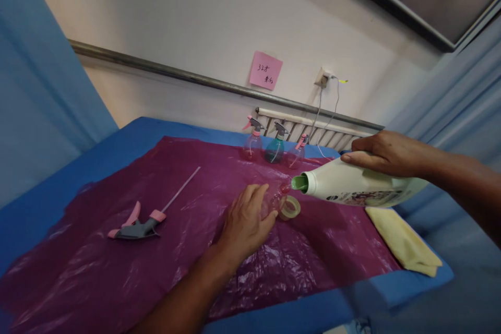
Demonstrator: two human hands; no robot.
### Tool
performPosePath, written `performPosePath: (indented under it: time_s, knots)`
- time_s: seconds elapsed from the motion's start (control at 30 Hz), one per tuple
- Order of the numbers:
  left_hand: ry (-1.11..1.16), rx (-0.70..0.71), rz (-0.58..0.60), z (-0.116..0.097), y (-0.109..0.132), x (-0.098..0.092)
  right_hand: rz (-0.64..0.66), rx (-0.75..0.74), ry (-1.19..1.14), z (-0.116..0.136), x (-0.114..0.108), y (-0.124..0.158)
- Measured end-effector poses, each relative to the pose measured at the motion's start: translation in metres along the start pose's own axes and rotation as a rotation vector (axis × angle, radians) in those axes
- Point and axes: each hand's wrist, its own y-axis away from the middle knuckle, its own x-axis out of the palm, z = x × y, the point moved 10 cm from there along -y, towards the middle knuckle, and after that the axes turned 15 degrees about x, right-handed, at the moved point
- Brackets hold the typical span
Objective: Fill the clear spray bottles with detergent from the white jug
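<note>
My left hand (250,216) is wrapped around a clear pinkish spray bottle (277,199) that has no sprayer on it; most of its body is hidden by my fingers. In my right hand (378,152) is a large pale detergent jug (360,188), tipped nearly level. Its green pouring spout (300,182) points left at the bottle's mouth; I cannot tell whether liquid is flowing. Just beyond the bottle lies a light green cap (290,209). A grey and pink spray head (139,224) with its thin tube rests to the left.
Three spray bottles with heads, pink (252,145), teal (275,147) and clear (296,154), stand at the back by a radiator (305,124). A folded yellow cloth (405,240) lies at the right. Crinkled purple plastic sheeting (129,172) covers the blue table (313,308).
</note>
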Motion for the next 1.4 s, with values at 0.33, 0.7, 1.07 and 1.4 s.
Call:
performPosePath:
  time_s: [0.33,0.7,1.07,1.4]
  knots:
    - [0.011,0.008,-0.025,-0.0026,0.0006,-0.0042,-0.014,-0.034,-0.002,0.0041,-0.0010,-0.0001]
    - [-0.011,0.010,-0.006,-0.0029,0.0000,-0.0026,0.021,-0.016,0.018,0.0041,0.0020,-0.0015]
    - [0.008,0.014,-0.009,-0.0029,0.0003,-0.0023,0.022,-0.011,0.016,0.0058,0.0015,-0.0010]
    - [0.003,0.019,-0.013,-0.0028,-0.0001,-0.0020,0.008,-0.021,0.013,0.0054,0.0016,-0.0001]
